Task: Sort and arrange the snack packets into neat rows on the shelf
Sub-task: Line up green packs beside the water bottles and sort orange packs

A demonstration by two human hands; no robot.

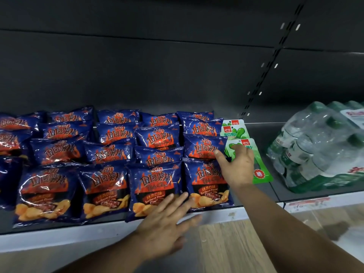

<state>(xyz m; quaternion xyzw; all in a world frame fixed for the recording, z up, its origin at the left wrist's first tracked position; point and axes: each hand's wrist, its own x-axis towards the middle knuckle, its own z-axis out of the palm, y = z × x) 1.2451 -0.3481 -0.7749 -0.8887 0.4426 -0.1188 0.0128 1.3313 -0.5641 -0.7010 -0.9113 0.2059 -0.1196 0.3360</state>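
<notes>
Two spread hands [167, 219] over chip packets [155, 186] on dark shelf [262, 138], wood floor [232, 249] below.

Dark shelf [262, 134] with pale front edge. Blue chip packets [155, 186] overlap in rows front to back across its left and middle. Two green packets [234, 131] lie just right of them, one toward the back. Shrink-wrapped bottle pack [319, 146] sits at the right end.

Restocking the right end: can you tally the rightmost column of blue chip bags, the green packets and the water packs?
Blue chip bags, rightmost column: 4
Green packets in view: 2
Water packs: 1
Total: 7
</notes>
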